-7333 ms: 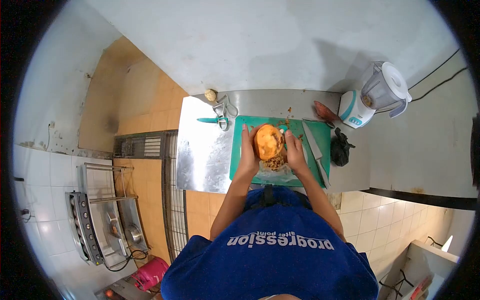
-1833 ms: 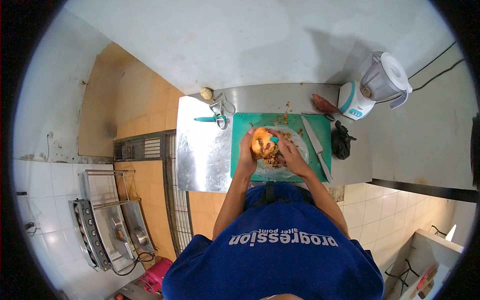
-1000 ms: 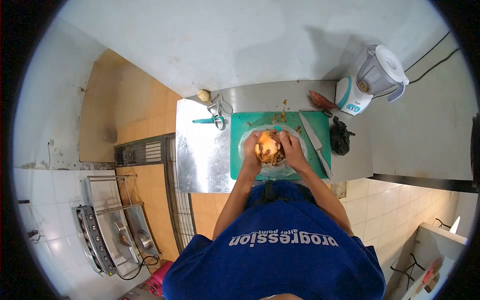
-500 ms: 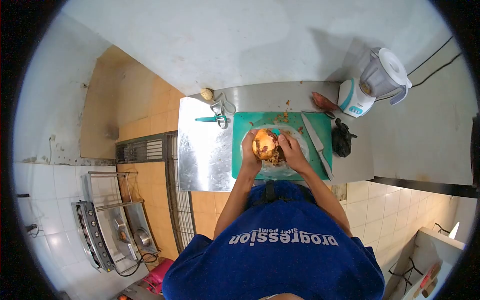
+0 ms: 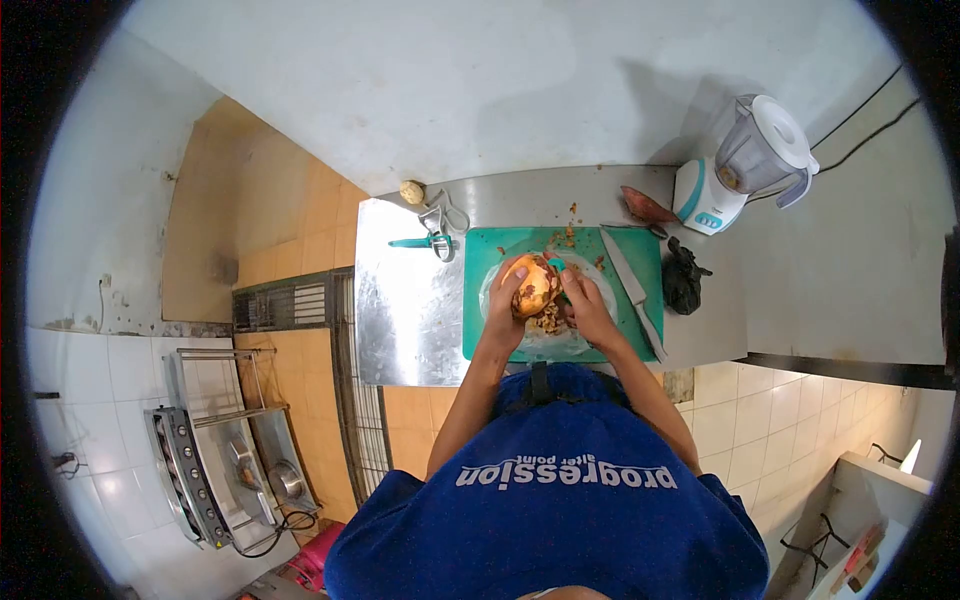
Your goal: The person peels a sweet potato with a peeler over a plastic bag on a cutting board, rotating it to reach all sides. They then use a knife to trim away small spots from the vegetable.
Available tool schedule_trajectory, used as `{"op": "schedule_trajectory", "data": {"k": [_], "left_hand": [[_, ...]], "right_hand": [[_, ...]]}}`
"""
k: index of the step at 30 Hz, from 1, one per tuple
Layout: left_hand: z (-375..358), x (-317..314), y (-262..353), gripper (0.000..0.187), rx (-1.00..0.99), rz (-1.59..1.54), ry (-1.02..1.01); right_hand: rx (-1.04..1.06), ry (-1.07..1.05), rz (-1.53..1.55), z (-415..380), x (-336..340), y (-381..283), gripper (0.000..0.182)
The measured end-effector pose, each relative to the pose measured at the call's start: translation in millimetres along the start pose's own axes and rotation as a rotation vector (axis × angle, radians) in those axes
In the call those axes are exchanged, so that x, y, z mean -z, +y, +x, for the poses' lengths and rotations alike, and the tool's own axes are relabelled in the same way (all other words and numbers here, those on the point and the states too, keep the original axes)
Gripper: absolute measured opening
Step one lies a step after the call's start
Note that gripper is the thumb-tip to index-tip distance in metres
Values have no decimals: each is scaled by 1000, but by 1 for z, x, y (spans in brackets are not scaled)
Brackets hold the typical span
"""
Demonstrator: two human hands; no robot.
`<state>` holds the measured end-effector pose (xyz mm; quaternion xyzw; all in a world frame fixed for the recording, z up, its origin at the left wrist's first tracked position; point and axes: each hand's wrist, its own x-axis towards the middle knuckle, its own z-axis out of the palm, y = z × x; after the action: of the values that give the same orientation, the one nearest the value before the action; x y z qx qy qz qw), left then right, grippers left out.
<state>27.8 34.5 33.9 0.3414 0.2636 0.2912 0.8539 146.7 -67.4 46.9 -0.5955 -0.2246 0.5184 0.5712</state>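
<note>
My left hand (image 5: pixel 501 310) is wrapped round a large orange-fleshed, partly peeled tuber (image 5: pixel 534 284) with brown skin patches left on it. Against the tuber's right side, my right hand (image 5: pixel 590 308) is closed on a small teal-handled tool (image 5: pixel 557 265), whose working end is hidden. Below them a clear plastic bag (image 5: pixel 550 347) lies on the green cutting board (image 5: pixel 480 335), with brown peelings (image 5: pixel 548 319) on it. A large knife (image 5: pixel 627 271) rests along the board's right side.
On the metal counter (image 5: pixel 400 330), a teal peeler (image 5: pixel 425 242) and a pale round piece (image 5: pixel 412 191) lie at the left. To the right are a reddish-brown tuber (image 5: pixel 646 206), a black plastic bag (image 5: pixel 685 277) and a blender (image 5: pixel 745 165). A wall rises behind.
The tuber has turned and tilted slightly in my left hand. My right hand has shifted a little on its right side, and more peelings show below.
</note>
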Motion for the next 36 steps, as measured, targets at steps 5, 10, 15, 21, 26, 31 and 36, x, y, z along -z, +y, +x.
{"op": "schedule_trajectory", "data": {"k": [5,10,15,21,26,31,36], "left_hand": [[1,4,-2,40,-85,107,101],[0,5,-5,35,-306,208,99],[0,7,-4,34,-365,279,110],[1,10,-5,34,-363,279,131],[4,10,-6,33,-407,323,110],[3,8,-5,33,-382,232,100],[-3,-6,-2,34,-387,194,81]], "right_hand": [[123,-78,-19,-6,-11,-6,59],[42,-55,-83,-3,-12,-14,53],[305,-27,-144,15,-12,10,51],[-1,-161,-22,-3,-11,-19,50],[-92,-236,58,-3,-3,-19,52],[-13,-167,-18,0,-5,-13,51],[224,31,-167,22,0,20,52]]}}
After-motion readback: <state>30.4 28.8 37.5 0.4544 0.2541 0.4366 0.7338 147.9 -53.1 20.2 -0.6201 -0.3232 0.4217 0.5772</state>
